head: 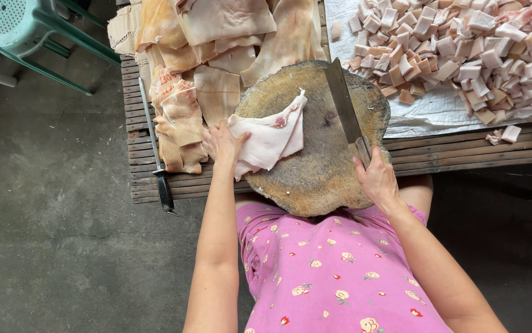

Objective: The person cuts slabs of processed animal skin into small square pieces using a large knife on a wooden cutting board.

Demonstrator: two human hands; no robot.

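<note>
Pork skin, a pale folded slab (270, 137) with a pink streak along its upper edge, lies on the left half of a round wooden chopping block (315, 179), overhanging the block's left edge a little. The left hand (223, 143) rests flat on the slab's left end, fingers spread and pressing down rather than closed around it. The right hand (375, 179) is clenched around the handle of a cleaver (345, 106) at the block's right edge; the broad grey blade lies across the block's upper right part, pointing toward its far edge, well apart from the slab. The block sits at the near edge of a slatted wooden platform (463, 154). A heap of uncut skin sheets (204, 55), cream and orange-tinted, one with faint red stamping, fills the platform's far left corner and reaches down along its left edge. Just left of that heap a long thin knife (155, 148) with a dark handle lies along the left edge, handle past the near edge. On the platform's right side a white sheet (426, 111) carries a pile of small cut cubes (463, 49). A teal plastic stool (19, 28) stands on the concrete floor (50, 216) beyond the platform's left edge.
</note>
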